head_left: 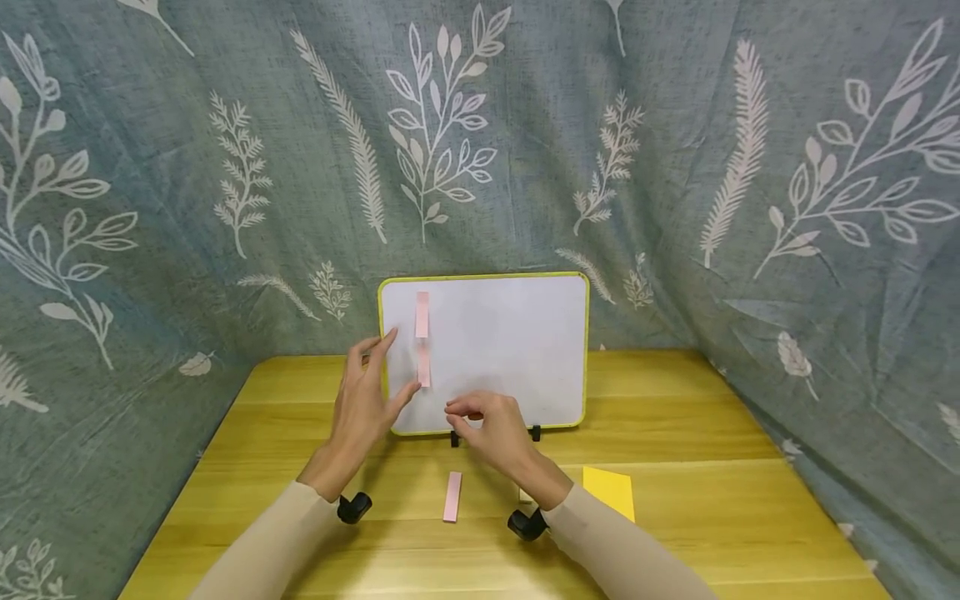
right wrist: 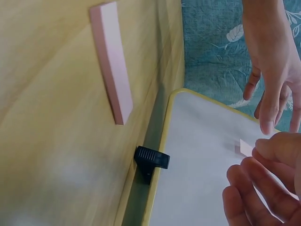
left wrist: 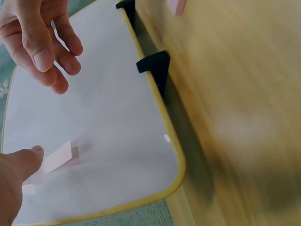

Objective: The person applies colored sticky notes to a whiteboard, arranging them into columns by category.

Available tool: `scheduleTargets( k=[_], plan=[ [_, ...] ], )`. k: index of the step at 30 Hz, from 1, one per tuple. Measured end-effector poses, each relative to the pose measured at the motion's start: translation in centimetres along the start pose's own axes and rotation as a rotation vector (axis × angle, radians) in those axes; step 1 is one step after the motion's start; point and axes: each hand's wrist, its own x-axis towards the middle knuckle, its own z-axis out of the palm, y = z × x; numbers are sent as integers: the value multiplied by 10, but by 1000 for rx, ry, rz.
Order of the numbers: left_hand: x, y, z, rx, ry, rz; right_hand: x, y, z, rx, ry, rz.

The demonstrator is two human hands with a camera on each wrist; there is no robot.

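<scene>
A whiteboard point(head_left: 502, 350) with a yellow rim stands upright on the table. Two pink sticky strips, an upper one point(head_left: 422, 314) and a lower one point(head_left: 424, 367), are stuck on its left part, one above the other. My left hand point(head_left: 363, 408) is at the board's left edge with fingers spread, its thumb near the bottom of the lower strip; whether it touches cannot be told. In front of the board's lower middle is my right hand point(head_left: 495, 425), fingers loosely bent and nothing visible between them. A pad of pink sticky strips point(right wrist: 113, 63) lies on the table before the board.
Black stand clips point(left wrist: 155, 63) hold the board's lower edge. A yellow paper square point(head_left: 611, 487) lies right of my right forearm. Some small pale item point(head_left: 525, 496) is partly hidden under that wrist. Behind the wooden table point(head_left: 675, 417) hangs a leaf-patterned grey-green cloth point(head_left: 525, 167).
</scene>
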Motion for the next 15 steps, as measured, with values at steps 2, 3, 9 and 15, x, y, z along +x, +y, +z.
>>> scheduleTargets(
  k=[2, 3, 9, 15],
  plan=[
    [-5, 1, -1, 5, 4, 15, -3, -1, -3, -12, -18, -1],
    [-7, 1, -2, 8, 7, 24, -4, -1, -4, -19, -27, -1],
    [-20, 1, -2, 14, -7, 95, -16, 1, -6, -49, -81, -7],
    [-34, 1, 0, -22, -74, 119, -28, 2, -5, -71, -128, -33]
  ],
)
